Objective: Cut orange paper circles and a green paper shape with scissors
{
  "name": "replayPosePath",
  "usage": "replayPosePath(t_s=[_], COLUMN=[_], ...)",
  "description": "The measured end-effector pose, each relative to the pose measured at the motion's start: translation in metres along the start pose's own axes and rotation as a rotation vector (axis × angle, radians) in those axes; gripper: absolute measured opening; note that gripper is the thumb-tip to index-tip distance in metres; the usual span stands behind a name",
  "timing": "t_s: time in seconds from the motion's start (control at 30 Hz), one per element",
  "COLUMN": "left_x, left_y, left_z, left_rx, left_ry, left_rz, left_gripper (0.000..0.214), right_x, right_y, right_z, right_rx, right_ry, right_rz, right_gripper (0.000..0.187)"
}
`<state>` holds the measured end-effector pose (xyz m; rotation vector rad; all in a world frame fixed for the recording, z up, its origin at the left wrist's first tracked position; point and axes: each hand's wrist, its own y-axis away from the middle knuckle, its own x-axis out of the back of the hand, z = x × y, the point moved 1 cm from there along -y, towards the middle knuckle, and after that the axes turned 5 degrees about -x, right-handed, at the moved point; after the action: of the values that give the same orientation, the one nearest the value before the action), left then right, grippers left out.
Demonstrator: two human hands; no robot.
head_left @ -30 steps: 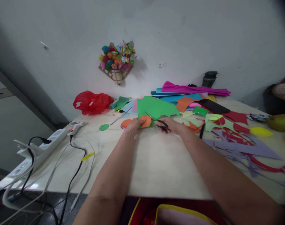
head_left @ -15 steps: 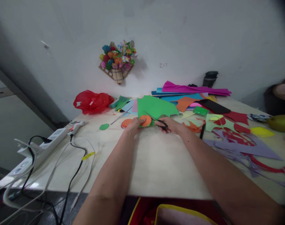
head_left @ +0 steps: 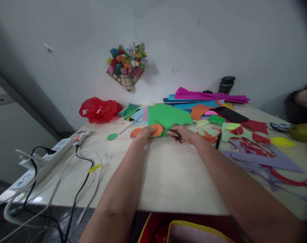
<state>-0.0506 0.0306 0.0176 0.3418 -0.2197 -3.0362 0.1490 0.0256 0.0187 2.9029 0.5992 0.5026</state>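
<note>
My left hand (head_left: 142,135) pinches an orange paper circle (head_left: 157,130) against a large green paper sheet (head_left: 167,115), both held just above the pale table (head_left: 165,172). My right hand (head_left: 185,135) grips black-handled scissors (head_left: 173,131), whose blades point left into the green sheet beside the orange circle. Both forearms reach forward from the near table edge.
Coloured paper sheets and scraps (head_left: 244,135) cover the right and far side. A red plastic bag (head_left: 99,109), a small green oval (head_left: 112,136), a glue gun (head_left: 82,136) and a power strip with cables (head_left: 39,165) lie left. A paper-flower basket (head_left: 126,65) hangs on the wall.
</note>
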Motion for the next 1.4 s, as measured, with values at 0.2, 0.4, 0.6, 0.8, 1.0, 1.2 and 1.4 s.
replayPosePath(t_s=[0.2, 0.4, 0.6, 0.8, 1.0, 1.2, 1.4], left_x=[0.003, 0.004, 0.007, 0.012, 0.015, 0.013, 0.011], left_y=[-0.002, -0.002, -0.006, -0.014, -0.015, -0.011, -0.007], left_z=[0.0, -0.001, -0.002, -0.006, -0.006, -0.005, -0.004], left_rx=[-0.007, 0.001, 0.033, 0.013, 0.012, 0.006, -0.002], left_ry=[-0.023, 0.022, 0.006, 0.037, -0.076, -0.149, -0.152], left_rz=[-0.022, -0.015, -0.085, -0.128, -0.086, -0.053, -0.07], left_gripper=[0.028, 0.026, 0.028, 0.03, 0.032, 0.031, 0.032], right_x=[0.0, 0.0, -0.001, -0.001, 0.0, 0.001, 0.002], right_y=[0.002, 0.003, 0.005, 0.004, -0.002, -0.001, 0.002], right_z=[-0.002, -0.003, -0.004, -0.003, 0.004, 0.003, 0.001], right_rx=[0.024, 0.019, -0.002, -0.002, 0.015, 0.013, 0.022], right_ry=[0.02, 0.033, -0.021, -0.096, -0.083, -0.024, -0.01], right_rz=[-0.012, -0.001, 0.028, 0.036, 0.033, 0.027, 0.015], right_gripper=[0.048, 0.047, 0.03, 0.015, 0.023, 0.029, 0.034])
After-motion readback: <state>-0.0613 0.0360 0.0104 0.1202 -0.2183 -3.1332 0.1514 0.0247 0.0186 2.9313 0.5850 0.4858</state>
